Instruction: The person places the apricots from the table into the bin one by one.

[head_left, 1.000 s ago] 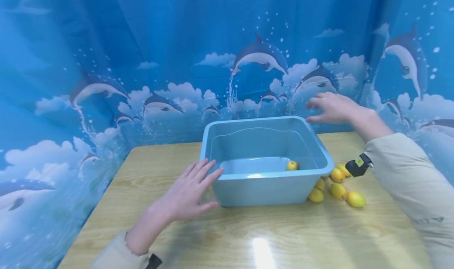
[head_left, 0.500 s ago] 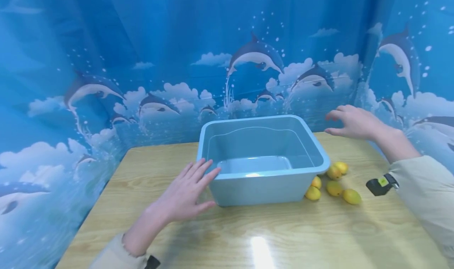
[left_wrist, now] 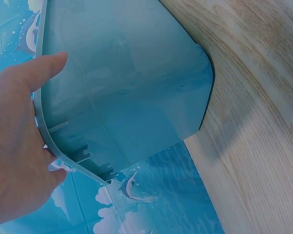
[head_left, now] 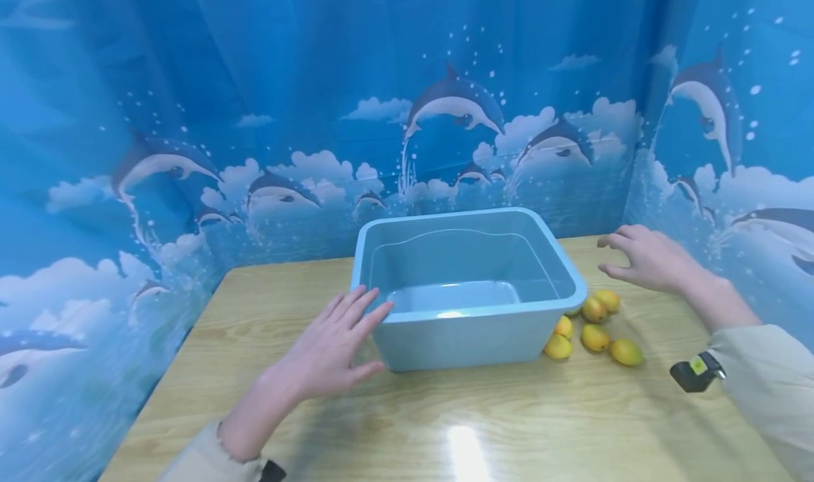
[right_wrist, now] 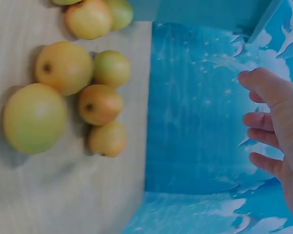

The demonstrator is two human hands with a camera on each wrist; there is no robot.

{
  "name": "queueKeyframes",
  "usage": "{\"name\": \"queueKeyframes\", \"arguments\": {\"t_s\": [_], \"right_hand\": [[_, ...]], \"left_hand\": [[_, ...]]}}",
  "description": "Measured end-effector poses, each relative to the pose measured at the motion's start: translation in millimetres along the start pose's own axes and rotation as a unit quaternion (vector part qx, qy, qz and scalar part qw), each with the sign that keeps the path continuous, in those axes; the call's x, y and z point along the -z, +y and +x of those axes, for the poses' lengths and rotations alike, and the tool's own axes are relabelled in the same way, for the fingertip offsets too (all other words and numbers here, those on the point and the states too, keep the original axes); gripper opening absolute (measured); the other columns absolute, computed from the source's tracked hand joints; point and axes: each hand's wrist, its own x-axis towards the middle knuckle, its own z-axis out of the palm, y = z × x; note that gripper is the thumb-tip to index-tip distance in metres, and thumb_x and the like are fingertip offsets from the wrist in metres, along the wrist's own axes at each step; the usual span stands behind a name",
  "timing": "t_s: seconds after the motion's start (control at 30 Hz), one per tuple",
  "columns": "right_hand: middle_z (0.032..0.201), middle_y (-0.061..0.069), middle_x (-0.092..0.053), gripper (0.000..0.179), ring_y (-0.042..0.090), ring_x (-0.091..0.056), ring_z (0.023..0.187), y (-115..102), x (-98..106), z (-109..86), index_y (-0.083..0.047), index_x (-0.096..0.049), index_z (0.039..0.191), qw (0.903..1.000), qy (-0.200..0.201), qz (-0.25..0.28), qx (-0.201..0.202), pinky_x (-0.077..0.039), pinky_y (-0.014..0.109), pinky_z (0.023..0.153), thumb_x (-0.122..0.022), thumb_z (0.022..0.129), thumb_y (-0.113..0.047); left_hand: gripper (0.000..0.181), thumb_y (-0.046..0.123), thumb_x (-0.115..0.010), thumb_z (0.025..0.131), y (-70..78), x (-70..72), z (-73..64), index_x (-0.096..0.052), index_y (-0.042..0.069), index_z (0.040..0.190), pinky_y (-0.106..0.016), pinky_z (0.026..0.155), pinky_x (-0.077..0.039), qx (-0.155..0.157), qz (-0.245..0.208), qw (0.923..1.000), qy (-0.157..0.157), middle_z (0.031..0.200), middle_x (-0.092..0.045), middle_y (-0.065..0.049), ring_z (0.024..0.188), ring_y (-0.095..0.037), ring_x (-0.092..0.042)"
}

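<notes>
My left hand [head_left: 331,351] rests flat, fingers straight, against the near left corner of the blue tub [head_left: 467,326] at the middle of the desk [head_left: 445,425]. My right hand [head_left: 642,259] hovers spread and empty above the desk's far right edge. Only the right wrist view shows seven yellow fruits [right_wrist: 63,66] crowded together; from my head four or five show beside the tub's right wall. Bare desk lies in front

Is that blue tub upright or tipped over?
Upright. The blue tub stands flat on the table, its opening facing up, left hand against its side.
</notes>
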Motion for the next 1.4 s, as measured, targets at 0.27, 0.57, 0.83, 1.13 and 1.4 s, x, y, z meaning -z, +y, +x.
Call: {"name": "queueKeyframes", "arguments": {"t_s": [0.27, 0.57, 0.83, 1.13, 1.4], "right_hand": [[0.101, 0.018, -0.06, 0.037, 0.038, -0.055, 0.092, 16.5, -31.8, -20.3, -0.001, -0.062, 0.105, 0.9997, 0.014, 0.014, 0.01, -0.046, 0.055, 0.073, -0.073, 0.078, -0.023], [0.104, 0.023, -0.058, 0.045, 0.043, -0.053, 0.096, 27.2, -53.4, -33.0, 0.003, -0.06, 0.11, 0.9995, 0.002, 0.028, -0.016, -0.043, 0.06, 0.079, -0.075, 0.075, -0.022], [0.103, 0.023, -0.057, 0.054, 0.041, -0.054, 0.094, 32.8, -71.8, -35.6, 0.005, -0.057, 0.114, 0.9988, -0.026, 0.038, -0.019, -0.045, 0.057, 0.078, -0.076, 0.073, -0.024], [0.102, 0.024, -0.057, 0.052, 0.041, -0.054, 0.093, 32.0, -80.8, -30.0, 0.005, -0.057, 0.115, 0.996, -0.068, 0.043, -0.039, -0.045, 0.057, 0.077, -0.074, 0.075, -0.024], [0.093, 0.018, -0.056, 0.048, 0.035, -0.054, 0.085, 36.0, -85.9, -28.2, 0.003, -0.06, 0.112, 0.9913, -0.107, 0.05, -0.058, -0.047, 0.051, 0.068, -0.074, 0.074, -0.022]], "left_hand": [[0.084, 0.049, -0.063, 0.083, 0.0, -0.4, 1.0, -0.023, 0.014, 0.148, -0.05, 0.111, -0.014, -0.003, 0.009, 0.9999, 0.007, 0.151, -0.022, -0.015, 0.138, -0.034, -0.018], [0.084, 0.05, -0.061, 0.083, 0.0, -1.7, 0.4, -0.022, 0.016, 0.149, -0.049, 0.111, -0.013, -0.002, 0.013, 0.9999, 0.006, 0.151, -0.021, -0.015, 0.138, -0.033, -0.017], [0.084, 0.051, -0.061, 0.083, -0.1, -1.8, 0.2, -0.022, 0.016, 0.149, -0.048, 0.112, -0.011, 0.0, 0.012, 0.9999, 0.008, 0.151, -0.021, -0.014, 0.138, -0.033, -0.017], [0.084, 0.05, -0.062, 0.083, -1.0, -0.8, -0.9, -0.022, 0.016, 0.149, -0.05, 0.111, -0.014, 0.004, 0.01, 0.9999, 0.001, 0.151, -0.021, -0.014, 0.138, -0.032, -0.016], [0.085, 0.051, -0.061, 0.083, 0.1, 4.4, 0.3, -0.019, 0.017, 0.149, -0.051, 0.111, -0.011, 0.005, 0.012, 0.9998, -0.018, 0.153, -0.015, -0.012, 0.138, -0.033, -0.016]]}}
